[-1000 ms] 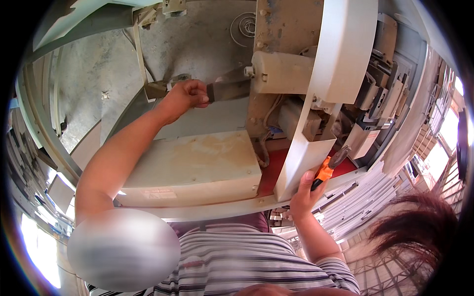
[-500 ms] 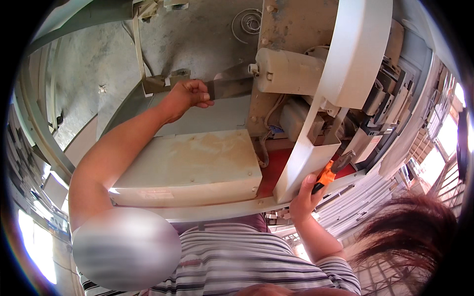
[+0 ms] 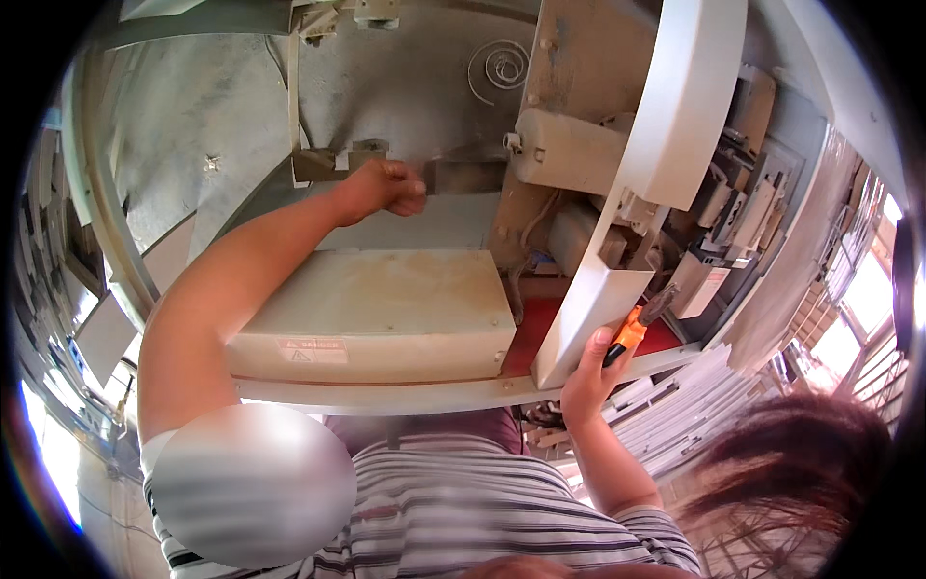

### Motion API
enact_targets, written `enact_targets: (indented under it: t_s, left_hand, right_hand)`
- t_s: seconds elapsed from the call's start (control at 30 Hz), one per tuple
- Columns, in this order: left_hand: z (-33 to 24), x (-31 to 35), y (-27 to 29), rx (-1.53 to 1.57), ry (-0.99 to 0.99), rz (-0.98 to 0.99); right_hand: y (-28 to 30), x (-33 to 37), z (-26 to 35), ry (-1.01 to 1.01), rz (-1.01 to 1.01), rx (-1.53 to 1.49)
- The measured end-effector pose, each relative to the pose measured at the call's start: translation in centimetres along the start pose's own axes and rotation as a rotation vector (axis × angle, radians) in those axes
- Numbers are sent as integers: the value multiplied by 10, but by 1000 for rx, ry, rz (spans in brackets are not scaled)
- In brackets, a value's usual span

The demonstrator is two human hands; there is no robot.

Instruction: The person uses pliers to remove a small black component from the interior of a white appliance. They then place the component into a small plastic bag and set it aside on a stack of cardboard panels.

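My right hand [image 3: 590, 381] grips a pair of pliers [image 3: 629, 334] with orange and black handles. Their metal jaws point up and away, beside the lower end of a white upright metal post [image 3: 590, 314]. Over the open machine cabinet, my left arm reaches across a cream metal box [image 3: 386, 289] with a warning label. The fingers of my left hand [image 3: 388, 189] are curled closed; what they hold, if anything, is hidden. A dark strip-like area [image 3: 468, 177] lies just right of those fingers, and I cannot tell whether they touch it.
A cream cylindrical motor-like part [image 3: 564, 150] is mounted on a brown stained plate [image 3: 588, 48]. Cables and grey mechanisms [image 3: 743, 207] crowd the right side. A coiled white wire [image 3: 506, 66] lies on the concrete floor beyond. The cabinet's white front edge [image 3: 415, 394] runs before me.
The view has shifted slightly. My left hand stays near the dark strip, its fingers turned a little more downward. My right hand still holds the pliers in nearly the same place.
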State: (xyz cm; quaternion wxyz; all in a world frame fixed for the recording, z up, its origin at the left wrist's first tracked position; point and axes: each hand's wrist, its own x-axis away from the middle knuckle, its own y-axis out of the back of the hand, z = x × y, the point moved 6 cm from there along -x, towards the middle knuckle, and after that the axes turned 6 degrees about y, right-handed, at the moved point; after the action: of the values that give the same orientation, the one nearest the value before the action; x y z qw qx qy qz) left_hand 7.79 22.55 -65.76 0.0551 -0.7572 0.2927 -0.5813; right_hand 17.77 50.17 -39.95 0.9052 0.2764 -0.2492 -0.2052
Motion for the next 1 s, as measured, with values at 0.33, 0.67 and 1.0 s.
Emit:
enact_targets:
  t_s: [0.33,0.67,1.0]
  left_hand:
    - [-120,288,-14,-956,-701,-954]
    - [81,391,53,-796,-387,-1750]
    - [84,395,59,-566,-498,-1711]
  right_hand:
    - [16,-4,73,273,83,156]
    - [-209,-54,98,566,1039,965]
    - [-274,-37,62,783,1122,1383]
